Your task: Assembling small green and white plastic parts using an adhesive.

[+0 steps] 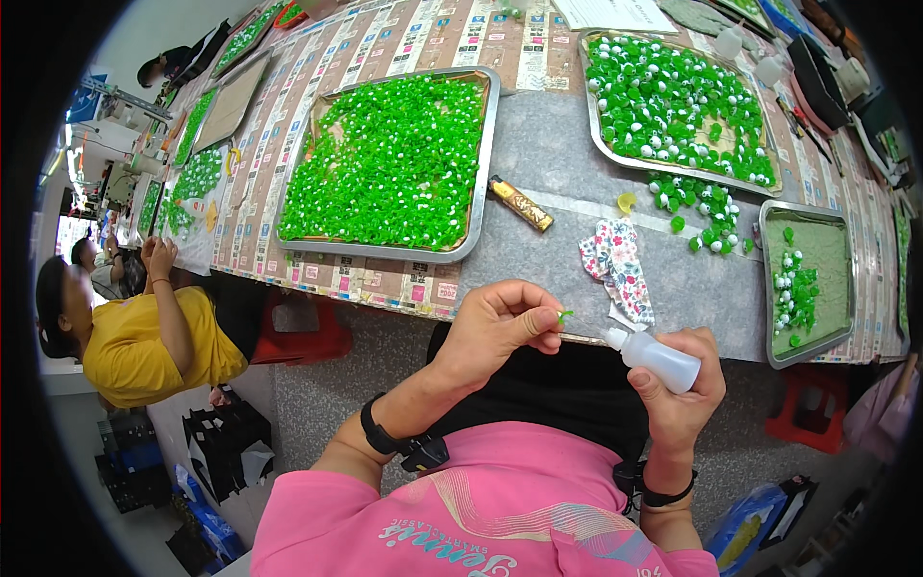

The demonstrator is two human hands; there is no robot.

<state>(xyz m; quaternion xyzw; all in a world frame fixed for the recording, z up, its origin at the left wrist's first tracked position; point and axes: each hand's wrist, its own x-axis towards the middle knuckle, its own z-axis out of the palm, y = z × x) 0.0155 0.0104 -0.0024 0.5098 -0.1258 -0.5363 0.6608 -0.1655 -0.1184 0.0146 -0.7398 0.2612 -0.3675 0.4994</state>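
Between the thumb and fingers of my left hand (511, 327) is pinched a small green plastic piece (565, 314). My right hand (685, 380) grips a translucent white squeeze bottle (661, 362), tilted so its nozzle points left toward the green piece, with a gap between them. Beyond my left hand stands a metal tray (488, 144) full of small green pieces with white bits. A second tray (598, 144) at the far right holds green pieces with white balls. Some of these green and white pieces (713, 213) lie loose on the grey cloth below it.
A smaller tray (769, 317) at right holds a few such pieces. On the table are a yellow and black tube-shaped object (521, 204) and a floral cloth (617, 264). A person in yellow (163, 341) works at left. Red stools (306, 332) stand under the table edge.
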